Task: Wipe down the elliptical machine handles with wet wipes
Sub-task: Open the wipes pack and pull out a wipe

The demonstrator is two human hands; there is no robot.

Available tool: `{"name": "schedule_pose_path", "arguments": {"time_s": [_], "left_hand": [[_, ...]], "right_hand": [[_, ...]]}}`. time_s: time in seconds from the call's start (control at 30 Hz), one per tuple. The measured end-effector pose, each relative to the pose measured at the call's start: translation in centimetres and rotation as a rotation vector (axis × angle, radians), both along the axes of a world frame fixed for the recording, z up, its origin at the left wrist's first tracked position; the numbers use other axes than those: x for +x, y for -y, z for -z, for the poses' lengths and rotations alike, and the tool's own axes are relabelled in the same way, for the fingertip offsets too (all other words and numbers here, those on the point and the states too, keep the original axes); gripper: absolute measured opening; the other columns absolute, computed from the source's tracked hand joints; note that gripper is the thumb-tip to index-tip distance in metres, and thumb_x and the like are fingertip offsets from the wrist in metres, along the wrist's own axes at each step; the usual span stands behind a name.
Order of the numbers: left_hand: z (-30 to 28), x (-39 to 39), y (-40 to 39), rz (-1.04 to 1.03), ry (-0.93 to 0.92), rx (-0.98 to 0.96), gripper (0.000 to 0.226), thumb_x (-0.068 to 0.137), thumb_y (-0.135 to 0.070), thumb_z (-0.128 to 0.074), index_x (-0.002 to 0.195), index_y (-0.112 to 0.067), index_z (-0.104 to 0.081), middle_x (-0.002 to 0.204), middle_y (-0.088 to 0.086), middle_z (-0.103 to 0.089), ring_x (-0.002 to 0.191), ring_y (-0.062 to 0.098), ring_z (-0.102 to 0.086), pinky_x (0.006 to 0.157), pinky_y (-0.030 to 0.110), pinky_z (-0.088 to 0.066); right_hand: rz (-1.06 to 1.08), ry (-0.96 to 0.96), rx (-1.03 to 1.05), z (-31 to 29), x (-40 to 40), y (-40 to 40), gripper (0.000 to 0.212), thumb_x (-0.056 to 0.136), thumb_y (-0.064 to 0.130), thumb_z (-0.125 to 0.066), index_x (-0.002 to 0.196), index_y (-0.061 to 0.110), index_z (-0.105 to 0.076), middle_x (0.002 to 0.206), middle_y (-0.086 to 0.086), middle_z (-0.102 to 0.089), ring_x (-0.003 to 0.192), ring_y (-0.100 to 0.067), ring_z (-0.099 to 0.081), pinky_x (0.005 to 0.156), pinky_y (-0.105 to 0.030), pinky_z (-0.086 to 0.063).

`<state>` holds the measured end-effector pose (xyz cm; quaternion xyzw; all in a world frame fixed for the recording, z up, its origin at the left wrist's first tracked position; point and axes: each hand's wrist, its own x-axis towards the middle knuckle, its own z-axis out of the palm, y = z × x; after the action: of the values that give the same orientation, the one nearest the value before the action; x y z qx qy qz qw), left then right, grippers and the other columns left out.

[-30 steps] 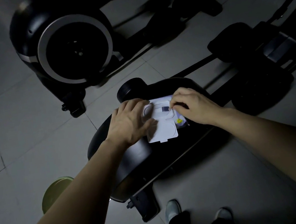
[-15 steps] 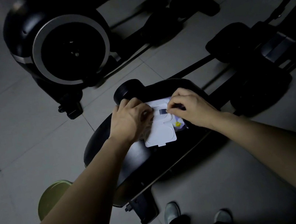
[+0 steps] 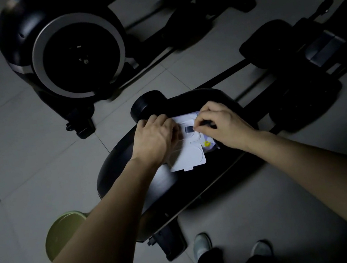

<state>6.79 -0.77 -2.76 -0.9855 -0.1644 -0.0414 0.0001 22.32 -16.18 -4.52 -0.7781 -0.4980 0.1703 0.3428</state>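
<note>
A white wet wipes pack (image 3: 190,151) lies on top of the black housing (image 3: 154,186) of the near elliptical machine. My left hand (image 3: 155,137) presses flat on the pack's left side and holds it down. My right hand (image 3: 219,124) pinches a small dark tab at the pack's opening, near the lifted white flap. A yellow mark shows on the pack by my right wrist. No handles of the machine are in view.
A second elliptical with a silver-ringed flywheel (image 3: 78,55) stands behind. Black pedals (image 3: 286,45) and rails run to the right. A green round bin (image 3: 65,232) sits on the tiled floor at the lower left. My shoes (image 3: 202,245) are at the bottom.
Both hands stay on the pack. The right fingers have shifted slightly at the tab. The camera has moved a little.
</note>
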Motion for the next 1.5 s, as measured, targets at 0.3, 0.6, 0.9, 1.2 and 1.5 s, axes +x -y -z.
{"name": "schedule_pose_path", "arguments": {"time_s": [0.3, 0.6, 0.9, 1.2, 1.5], "left_hand": [[-0.7, -0.4, -0.7, 0.023, -0.016, -0.132, 0.025, 0.093, -0.031, -0.059, 0.098, -0.006, -0.057, 0.094, 0.012, -0.061, 0.085, 0.032, -0.057, 0.073, 0.041, -0.046], [-1.5, -1.6, -0.9, -0.030, 0.058, -0.423, 0.030, 0.098, -0.041, -0.043, 0.111, -0.016, -0.051, 0.109, 0.003, -0.053, 0.097, 0.024, -0.054, 0.076, 0.044, -0.050], [-1.8, -0.5, -0.8, -0.049, 0.009, -0.370, 0.023, 0.098, -0.027, -0.051, 0.110, -0.009, -0.057, 0.109, 0.010, -0.057, 0.093, 0.033, -0.057, 0.081, 0.044, -0.046], [-7.9, 0.6, -1.2, -0.161, 0.184, -0.593, 0.015, 0.102, -0.028, -0.042, 0.102, -0.013, -0.044, 0.098, 0.004, -0.049, 0.082, 0.025, -0.050, 0.065, 0.031, -0.032], [-15.3, 1.9, -2.2, -0.153, 0.217, -0.618, 0.024, 0.098, -0.042, -0.050, 0.106, -0.019, -0.052, 0.107, 0.005, -0.066, 0.091, 0.024, -0.066, 0.076, 0.045, -0.056]], "right_hand": [[-0.040, -0.065, -0.021, -0.6, 0.2, 0.5, 0.007, 0.085, 0.023, -0.070, 0.092, 0.025, -0.071, 0.096, 0.004, -0.056, 0.094, -0.016, -0.058, 0.086, -0.040, -0.053], [-0.012, -0.098, -0.042, -0.9, -0.1, 0.5, 0.006, 0.084, 0.028, -0.070, 0.090, 0.026, -0.070, 0.097, 0.008, -0.054, 0.096, -0.012, -0.057, 0.088, -0.036, -0.052], [-0.017, -0.107, -0.050, -1.1, 0.0, 0.6, 0.010, 0.085, 0.034, -0.066, 0.093, 0.028, -0.069, 0.098, 0.011, -0.054, 0.094, -0.009, -0.058, 0.085, -0.032, -0.052], [-0.061, -0.094, -0.144, -3.8, 0.4, 0.5, 0.012, 0.086, 0.033, -0.068, 0.097, 0.029, -0.069, 0.102, 0.011, -0.056, 0.090, -0.007, -0.060, 0.087, -0.033, -0.052], [0.101, -0.119, -0.015, -12.4, 3.1, -0.5, 0.015, 0.087, 0.034, -0.068, 0.099, 0.025, -0.064, 0.104, 0.010, -0.061, 0.098, -0.006, -0.061, 0.086, -0.028, -0.052]]}}
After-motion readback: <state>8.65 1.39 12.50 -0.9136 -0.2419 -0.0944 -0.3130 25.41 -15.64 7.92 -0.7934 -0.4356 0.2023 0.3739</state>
